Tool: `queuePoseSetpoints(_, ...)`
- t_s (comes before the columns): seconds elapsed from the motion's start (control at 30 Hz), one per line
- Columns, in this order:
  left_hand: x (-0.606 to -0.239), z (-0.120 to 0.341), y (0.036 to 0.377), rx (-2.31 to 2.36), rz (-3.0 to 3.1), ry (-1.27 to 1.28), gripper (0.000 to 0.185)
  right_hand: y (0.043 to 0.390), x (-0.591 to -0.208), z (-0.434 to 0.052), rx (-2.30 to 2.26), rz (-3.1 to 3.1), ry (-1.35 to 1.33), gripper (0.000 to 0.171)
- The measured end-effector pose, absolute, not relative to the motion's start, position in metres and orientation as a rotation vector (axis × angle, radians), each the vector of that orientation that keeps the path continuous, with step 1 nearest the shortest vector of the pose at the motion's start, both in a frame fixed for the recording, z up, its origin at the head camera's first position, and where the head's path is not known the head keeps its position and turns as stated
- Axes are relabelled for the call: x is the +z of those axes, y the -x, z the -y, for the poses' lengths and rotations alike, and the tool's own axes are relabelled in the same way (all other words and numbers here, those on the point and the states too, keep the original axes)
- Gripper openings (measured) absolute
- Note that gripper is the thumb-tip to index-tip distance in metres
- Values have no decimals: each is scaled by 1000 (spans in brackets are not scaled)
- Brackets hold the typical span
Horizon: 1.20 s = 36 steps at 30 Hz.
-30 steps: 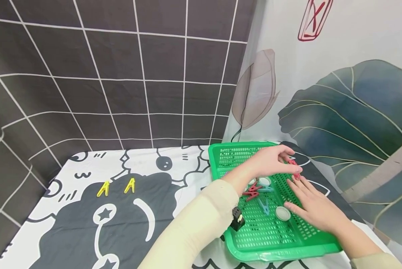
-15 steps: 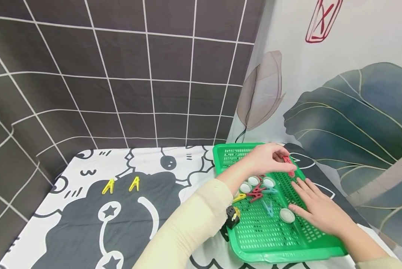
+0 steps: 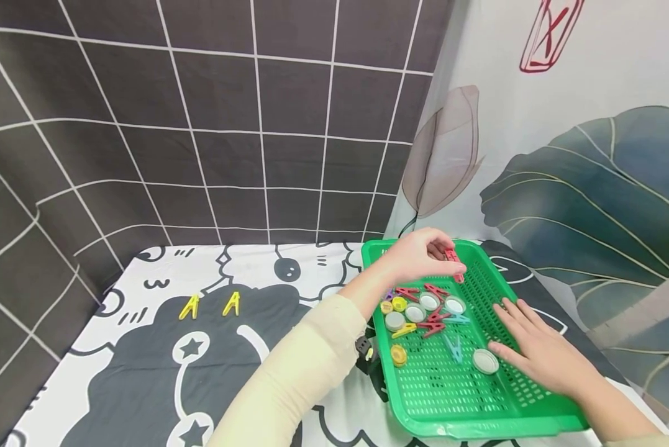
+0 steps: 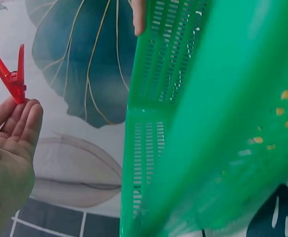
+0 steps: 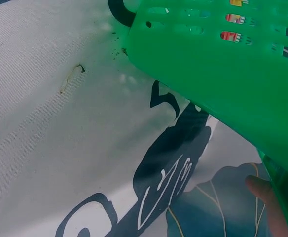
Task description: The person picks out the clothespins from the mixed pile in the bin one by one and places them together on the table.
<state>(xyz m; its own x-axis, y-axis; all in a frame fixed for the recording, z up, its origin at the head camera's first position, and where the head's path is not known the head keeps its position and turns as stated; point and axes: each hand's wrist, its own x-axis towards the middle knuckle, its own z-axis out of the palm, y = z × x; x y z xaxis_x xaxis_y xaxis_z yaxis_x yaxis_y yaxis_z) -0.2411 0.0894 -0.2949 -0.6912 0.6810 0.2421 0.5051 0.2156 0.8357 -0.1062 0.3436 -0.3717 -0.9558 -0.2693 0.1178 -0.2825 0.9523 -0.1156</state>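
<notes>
A dark wall crossed by thin white lines, like tiles, fills most of the background. To its right is a pale backdrop printed with large blue-green leaves. Below them is a table, covered with black-and-white cartoon patterns.

At the right side of the table sits a wide, shallow green basket, its floor and walls full of small slots. A cream sleeve stretches over the table from the lower left, ending at the left hand, which is above the far part of the basket. That hand pinches a red clothespin between thumb and fingers, clear of the basket floor (the left wrist view shows its two legs spread in a V). The right hand rests on the basket's right wall, fingers straight.

Inside the basket, round white lids lie mostly in a cluster toward the left and middle, with one lone lid near the right thumb. Among and around the cluster are red clothespins, two blue clothespins and a yellow clothespin. Two more yellow clothespins lie on the table, well left of the basket. Smallest are the yellowish caps along the basket's left side.
</notes>
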Motion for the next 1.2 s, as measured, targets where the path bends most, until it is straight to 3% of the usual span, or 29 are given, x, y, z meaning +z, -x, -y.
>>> queuePoseSetpoints(0.77,-340,-19,269,1926,-2242,-864,33,104,-374,-344,177,2973,-461,70)
queuePoseSetpoints(1.2,-371,62,289,1661,-2524,-750,36,106,-376,-346,168,2964,-469,71)
